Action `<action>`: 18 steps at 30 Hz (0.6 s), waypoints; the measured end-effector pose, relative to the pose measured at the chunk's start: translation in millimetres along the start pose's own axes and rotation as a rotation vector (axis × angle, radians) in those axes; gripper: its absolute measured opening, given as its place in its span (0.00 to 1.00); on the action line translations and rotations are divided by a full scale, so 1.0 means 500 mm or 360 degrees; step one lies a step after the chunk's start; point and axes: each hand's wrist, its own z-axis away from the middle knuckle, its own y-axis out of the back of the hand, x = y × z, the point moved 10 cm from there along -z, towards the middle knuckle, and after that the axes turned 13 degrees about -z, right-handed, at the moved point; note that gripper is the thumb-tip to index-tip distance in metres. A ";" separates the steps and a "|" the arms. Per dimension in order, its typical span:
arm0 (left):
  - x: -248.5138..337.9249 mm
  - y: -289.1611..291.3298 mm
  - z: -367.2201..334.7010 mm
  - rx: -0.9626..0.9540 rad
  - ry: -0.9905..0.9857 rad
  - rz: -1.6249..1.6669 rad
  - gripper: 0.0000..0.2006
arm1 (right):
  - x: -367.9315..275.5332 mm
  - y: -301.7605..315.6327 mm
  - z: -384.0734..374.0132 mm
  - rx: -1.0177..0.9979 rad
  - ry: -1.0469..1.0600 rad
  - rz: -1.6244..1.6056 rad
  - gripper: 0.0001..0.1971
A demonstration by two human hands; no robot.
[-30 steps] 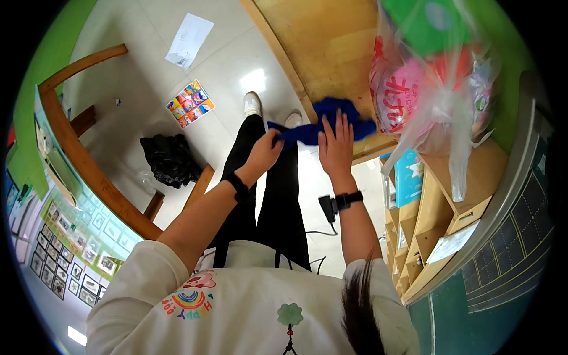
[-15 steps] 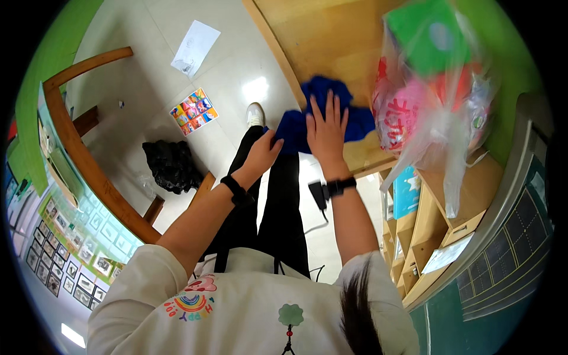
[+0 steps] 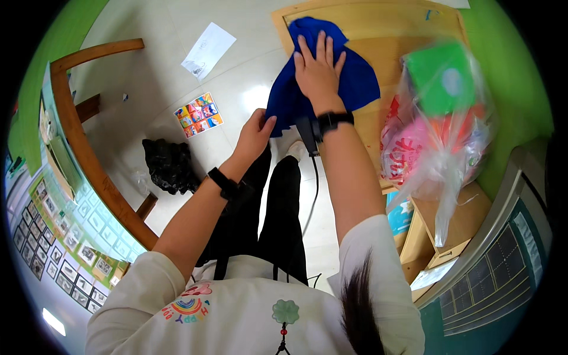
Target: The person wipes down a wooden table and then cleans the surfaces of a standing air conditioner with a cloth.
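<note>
Fingers on your left hand [image 3: 254,137] are kinda pinching the near edge of that blue cloth [image 3: 360,77], your right hand [image 3: 318,74] is lying flat, fingers spread, on top, and the cloth's overhanging the wooden table [image 3: 390,38] near a bulging clear bag [image 3: 441,139].

Soft deep-blue cloth [image 3: 355,80]: one solid tone. Wooden honey-yellow tabletop [image 3: 405,35]. Clear plastic bag [image 3: 445,204]: green, pink, red-orange showing through. Crumpled glossy-black plastic bundle [image 3: 165,167]. Rectangular multicoloured picture sheet [image 3: 199,115]: gridded panels, reds, yellows, blues. Off-white short-sleeved fabric shirt [image 3: 242,319]: rainbow print. Pale-green flower-shaped pendant [image 3: 285,311], small round red bead [image 3: 283,332]. Plain black fabric trousers [image 3: 284,213].
</note>
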 end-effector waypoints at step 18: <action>0.124 0.153 -0.110 -0.0120 -0.0034 -0.0435 0.13 | -0.027 -0.047 -0.118 -0.0216 -0.0511 -0.0076 0.27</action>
